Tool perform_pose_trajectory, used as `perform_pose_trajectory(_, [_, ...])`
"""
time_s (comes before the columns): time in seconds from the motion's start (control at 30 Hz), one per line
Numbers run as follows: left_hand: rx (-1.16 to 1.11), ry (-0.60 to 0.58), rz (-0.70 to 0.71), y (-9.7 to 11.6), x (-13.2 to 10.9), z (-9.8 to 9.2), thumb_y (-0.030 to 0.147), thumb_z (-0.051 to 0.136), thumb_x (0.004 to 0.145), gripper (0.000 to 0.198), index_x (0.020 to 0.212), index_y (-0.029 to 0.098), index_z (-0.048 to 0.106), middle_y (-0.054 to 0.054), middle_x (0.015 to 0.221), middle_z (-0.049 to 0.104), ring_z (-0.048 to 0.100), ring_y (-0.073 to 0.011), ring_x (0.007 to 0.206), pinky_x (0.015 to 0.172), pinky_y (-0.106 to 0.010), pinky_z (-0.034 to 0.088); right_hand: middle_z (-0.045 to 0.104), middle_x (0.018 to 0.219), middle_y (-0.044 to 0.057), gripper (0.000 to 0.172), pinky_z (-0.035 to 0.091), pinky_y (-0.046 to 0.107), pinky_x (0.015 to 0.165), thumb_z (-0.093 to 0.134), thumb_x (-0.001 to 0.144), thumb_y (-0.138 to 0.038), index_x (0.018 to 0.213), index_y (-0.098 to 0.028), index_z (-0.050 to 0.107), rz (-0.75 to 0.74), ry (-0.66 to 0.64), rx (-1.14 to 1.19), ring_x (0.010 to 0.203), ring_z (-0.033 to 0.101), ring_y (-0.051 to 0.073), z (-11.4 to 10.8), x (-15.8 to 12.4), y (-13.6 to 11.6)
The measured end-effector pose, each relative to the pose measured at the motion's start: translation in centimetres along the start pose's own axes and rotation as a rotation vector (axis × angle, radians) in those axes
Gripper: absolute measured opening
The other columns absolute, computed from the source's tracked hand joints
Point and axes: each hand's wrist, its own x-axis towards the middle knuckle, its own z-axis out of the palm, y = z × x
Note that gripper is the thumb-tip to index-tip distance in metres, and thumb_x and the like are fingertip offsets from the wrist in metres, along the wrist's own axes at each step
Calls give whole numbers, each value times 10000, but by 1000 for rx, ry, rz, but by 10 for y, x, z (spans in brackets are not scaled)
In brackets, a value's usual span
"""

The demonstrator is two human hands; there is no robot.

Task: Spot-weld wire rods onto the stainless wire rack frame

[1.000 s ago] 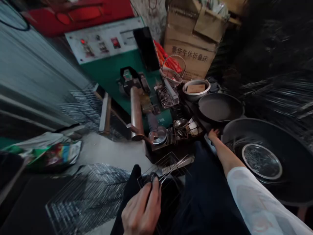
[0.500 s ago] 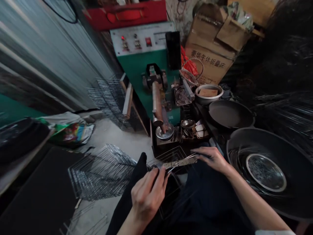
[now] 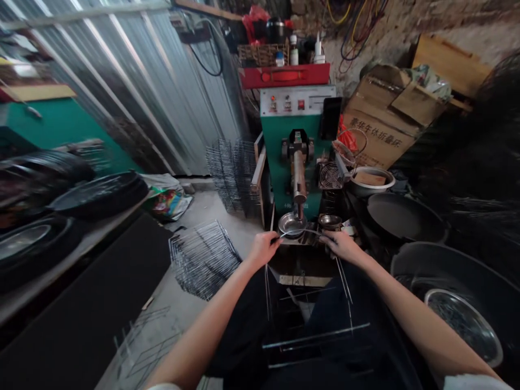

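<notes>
My left hand (image 3: 264, 250) and my right hand (image 3: 343, 246) are both closed, pinching the two ends of a wire frame's curved top. The wire frame (image 3: 317, 337) has thin straight wires running down from near my hands to crossbars over my lap. Just beyond the curved wire stands a small round metal dish (image 3: 289, 222), under the tip of a copper-coloured arm (image 3: 299, 179). That arm juts from a green machine (image 3: 276, 135), which looks like a spot welder. Whether the curved wire touches the dish I cannot tell.
Stacked wire grids (image 3: 205, 254) stand on the floor at left, with another stack (image 3: 231, 173) behind. A black board (image 3: 122, 292) lies nearer. On the right are a dark pan (image 3: 406, 216) and a large black basin (image 3: 410, 260) holding a metal bowl (image 3: 463, 319).
My hands have moved forward to the dish, now level with each other, and the wire frame has swung to hang toward my lap. The view has tilted up and turned left.
</notes>
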Motion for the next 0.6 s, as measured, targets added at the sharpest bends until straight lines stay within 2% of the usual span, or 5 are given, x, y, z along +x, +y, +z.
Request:
perform_pose_trajectory(0.1, [57, 21, -66, -2, -3, 13, 196, 605, 964, 172, 1041, 107, 730, -84, 1001, 650, 603, -177, 883, 750, -273, 421, 646, 732, 29, 343, 456, 274, 628, 417, 1049, -399, 923, -140, 603, 45, 22, 46, 548, 615, 150, 14, 10, 9])
perform_pose_trajectory(0.2, [102, 25, -102, 8, -5, 7, 227, 523, 1008, 225, 1092, 116, 700, -104, 1132, 614, 601, -210, 958, 805, -306, 429, 688, 887, 73, 337, 462, 288, 780, 465, 1029, -394, 970, -136, 674, -72, 127, -42, 808, 663, 191, 18, 20, 7])
perform_pose_trajectory(0.33, [92, 20, -208, 16, -4, 1, 178, 498, 989, 204, 1058, 92, 671, -136, 1084, 646, 622, -258, 949, 801, -341, 422, 635, 1146, 139, 371, 459, 357, 915, 484, 997, -394, 1135, -141, 718, -200, 298, -242, 1047, 606, 273, 22, 27, 3])
perform_pose_trajectory(0.43, [-27, 9, -237, 17, 1, 5, 142, 516, 960, 223, 1093, 99, 691, -117, 1014, 700, 654, -254, 928, 805, -332, 433, 638, 1076, 135, 343, 470, 345, 871, 453, 1007, -366, 1078, -140, 701, -284, 330, -223, 979, 610, 250, 27, 27, 0])
perform_pose_trajectory(0.6, [-266, 133, -172, 19, 2, 9, 168, 548, 905, 188, 937, 116, 726, -41, 815, 693, 612, -138, 718, 681, -240, 419, 655, 1006, 110, 274, 476, 307, 866, 479, 1023, -339, 1042, -151, 677, -394, 307, 20, 957, 622, 200, 28, 27, 0])
